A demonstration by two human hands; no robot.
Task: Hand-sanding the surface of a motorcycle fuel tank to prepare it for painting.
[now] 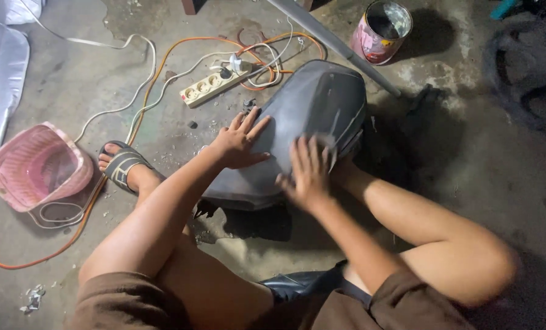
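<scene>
both hands (273,160) rest flat on the dark seat (313,107).

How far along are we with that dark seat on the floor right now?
Done: nothing on the seat visibly marks a finished stage. In hand: left hand lies flat on it; right hand, blurred, presses its surface. Left: cannot judge; the power strip and tin can sit untouched beyond.
</scene>
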